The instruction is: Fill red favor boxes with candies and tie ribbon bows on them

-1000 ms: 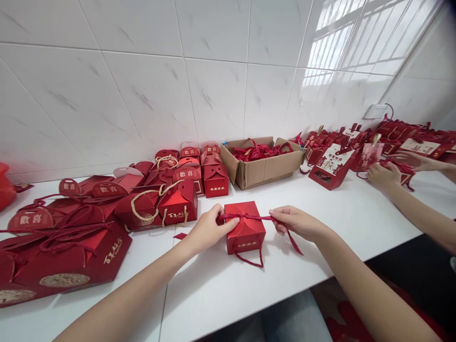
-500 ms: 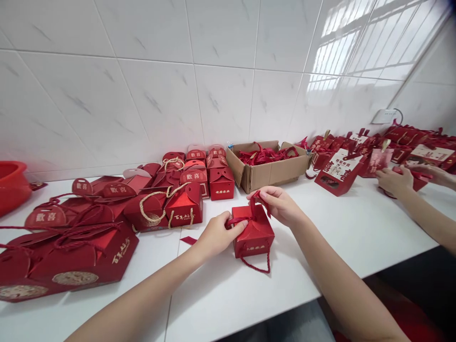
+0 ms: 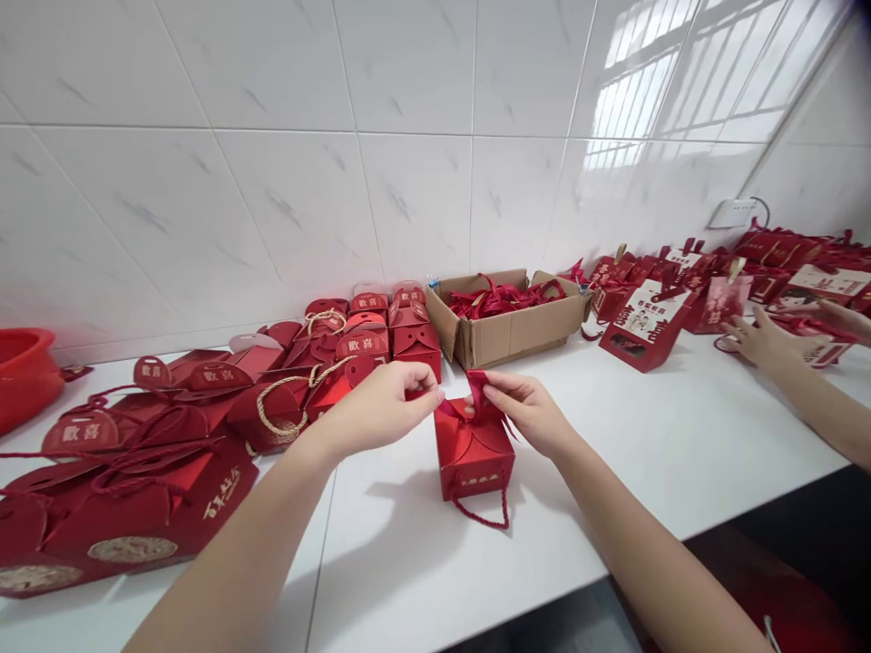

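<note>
A small red gift box (image 3: 476, 453) stands on the white table, a twisted red cord handle (image 3: 486, 521) hanging down its front. Red ribbon (image 3: 478, 396) rises from the top of the box. My left hand (image 3: 391, 404) pinches one part of the ribbon at the box's upper left. Just to the right, my right hand (image 3: 531, 408) grips another part of the ribbon between thumb and fingers, above the box top.
An open cardboard box (image 3: 521, 331) of red ribbons stands behind. Red gift boxes (image 3: 183, 490) crowd the left, near a red basin (image 3: 24, 381). At right, another person's hands (image 3: 768, 345) hold a package, beside upright red gift bags (image 3: 643, 326).
My left hand has lifted off the box top and moved up and left, pulling ribbon. My right hand has shifted slightly down. The other person's hands have turned their package.
</note>
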The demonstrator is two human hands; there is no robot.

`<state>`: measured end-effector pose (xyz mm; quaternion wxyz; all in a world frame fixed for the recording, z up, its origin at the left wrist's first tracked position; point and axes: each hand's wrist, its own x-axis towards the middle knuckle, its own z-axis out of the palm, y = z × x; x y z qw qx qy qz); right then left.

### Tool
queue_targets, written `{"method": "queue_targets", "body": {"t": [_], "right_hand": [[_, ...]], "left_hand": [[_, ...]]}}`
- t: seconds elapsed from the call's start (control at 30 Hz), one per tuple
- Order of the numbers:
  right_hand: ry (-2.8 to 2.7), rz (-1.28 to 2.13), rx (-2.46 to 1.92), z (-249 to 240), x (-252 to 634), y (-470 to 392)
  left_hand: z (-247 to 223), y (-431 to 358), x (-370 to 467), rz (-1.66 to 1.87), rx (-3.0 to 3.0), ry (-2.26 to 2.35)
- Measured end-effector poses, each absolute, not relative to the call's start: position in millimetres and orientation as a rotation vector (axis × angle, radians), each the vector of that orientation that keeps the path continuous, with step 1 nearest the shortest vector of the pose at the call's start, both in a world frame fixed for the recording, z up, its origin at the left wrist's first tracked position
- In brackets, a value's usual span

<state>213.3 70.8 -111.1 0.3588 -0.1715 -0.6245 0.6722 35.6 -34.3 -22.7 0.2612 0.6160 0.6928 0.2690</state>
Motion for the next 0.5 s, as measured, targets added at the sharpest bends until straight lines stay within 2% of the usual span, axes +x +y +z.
{"method": "queue_targets", "body": {"t": [0.3, 0.5], "right_hand": [[-1.65, 1.66, -0.44, -113, 215, 68], [-1.715, 1.343, -0.571, -110, 217, 66]], "left_hand": [[-31, -13, 62, 0.647, 1.939, 2.056], [-37, -6, 64, 0.824, 1.915, 2.107]]}}
